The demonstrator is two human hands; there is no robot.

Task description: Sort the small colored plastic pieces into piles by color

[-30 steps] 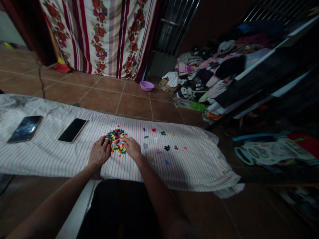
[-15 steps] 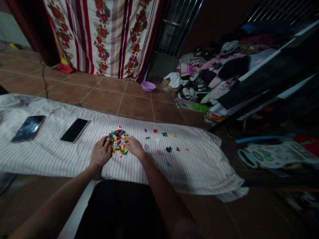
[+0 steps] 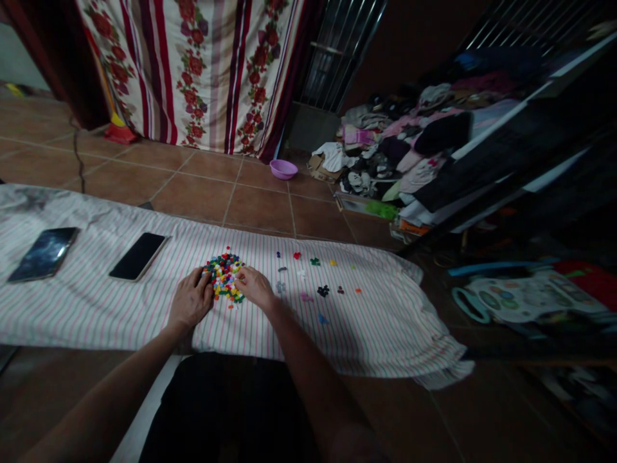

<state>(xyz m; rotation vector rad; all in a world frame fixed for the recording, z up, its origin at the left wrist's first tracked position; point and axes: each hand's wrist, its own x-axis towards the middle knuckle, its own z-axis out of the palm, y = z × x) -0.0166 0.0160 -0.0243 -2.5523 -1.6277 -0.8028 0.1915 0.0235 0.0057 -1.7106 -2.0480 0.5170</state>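
A heap of small, many-coloured beads (image 3: 224, 275) lies on a striped cloth (image 3: 250, 334). My left hand (image 3: 191, 299) rests at the heap's left edge, its fingers loosely apart and touching the beads, with nothing visibly held. At the right edge, my right hand (image 3: 256, 287) has thumb and fingers pinched together among the beads; what lies between the tips is too small to make out. To the right are little groups sorted by colour, among them black beads (image 3: 322, 291), green beads (image 3: 315, 262), red beads (image 3: 297, 256), pink beads (image 3: 306, 297) and blue beads (image 3: 322, 319).
Two dark-screened phones, a nearer phone (image 3: 139, 256) and a farther phone (image 3: 44, 254), lie left of the heap. Beyond the cloth, a purple basin (image 3: 283, 170) stands on the tiled floor (image 3: 197, 193). A pile of clothes (image 3: 385, 141) is at the back right.
The view has shifted slightly. My right fingers stay in the heap's right side and have moved little; my left hand stays at its left edge. The sorted groups look the same.
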